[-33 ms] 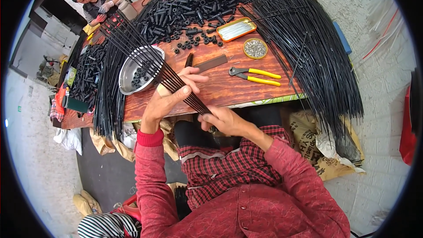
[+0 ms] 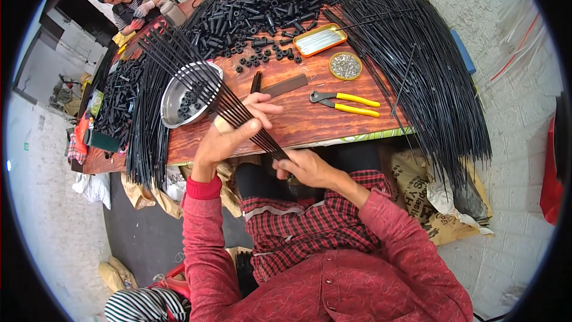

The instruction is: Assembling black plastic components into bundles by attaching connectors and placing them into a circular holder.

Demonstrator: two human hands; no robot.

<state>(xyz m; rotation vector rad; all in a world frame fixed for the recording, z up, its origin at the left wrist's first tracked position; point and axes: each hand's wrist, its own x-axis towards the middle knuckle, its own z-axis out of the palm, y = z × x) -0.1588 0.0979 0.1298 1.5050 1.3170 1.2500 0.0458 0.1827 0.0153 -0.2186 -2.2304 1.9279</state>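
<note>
A bundle of thin black rods (image 2: 196,77) fans out from my lap toward the upper left, crossing over a metal bowl (image 2: 173,113). My left hand (image 2: 229,134) grips the bundle at the front edge of the wooden table (image 2: 310,122), fingers spread across the rods. Just below the table edge, my right hand (image 2: 304,167) closes around the bundle's near end. The bowl holds some small black parts.
Yellow-handled pliers (image 2: 348,102), a round tin of small metal bits (image 2: 345,65), an orange tray (image 2: 320,40) and a heap of black plastic parts (image 2: 256,12) lie on the table. Long black rods (image 2: 435,83) drape over its right side. Another person (image 2: 134,0) works at the far left.
</note>
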